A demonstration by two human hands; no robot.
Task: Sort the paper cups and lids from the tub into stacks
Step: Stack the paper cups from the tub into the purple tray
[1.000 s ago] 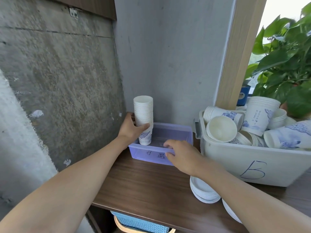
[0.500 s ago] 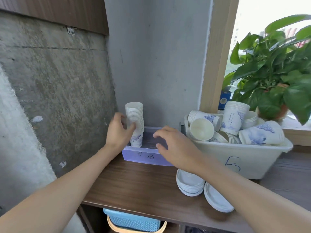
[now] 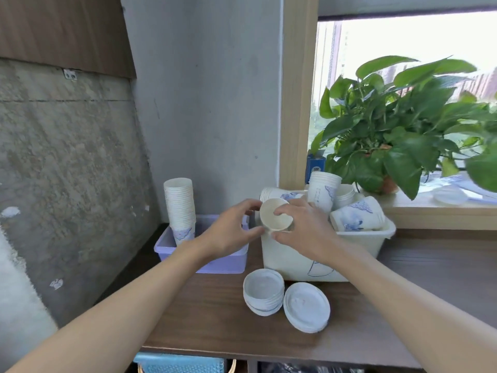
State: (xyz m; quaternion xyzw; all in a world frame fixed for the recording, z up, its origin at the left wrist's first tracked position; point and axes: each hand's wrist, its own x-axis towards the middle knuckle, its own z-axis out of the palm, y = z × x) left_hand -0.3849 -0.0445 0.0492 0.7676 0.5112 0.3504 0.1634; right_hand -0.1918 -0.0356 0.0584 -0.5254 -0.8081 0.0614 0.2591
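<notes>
both hands (image 3: 269, 232) around a paper cup (image 3: 274, 217) over the tub (image 3: 360, 244)

Tub (image 3: 281, 261) letter (image 3: 315, 271) — half behind the right forearm (image 3: 357, 265)

Left hand (image 3: 228, 232), right hand (image 3: 304, 232), fingers (image 3: 248, 204) curled.

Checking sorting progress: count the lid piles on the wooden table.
2. One lid pile sits before the white tub; the second pile lies tilted beside it, rightward. More may hide inside the tub.
</notes>
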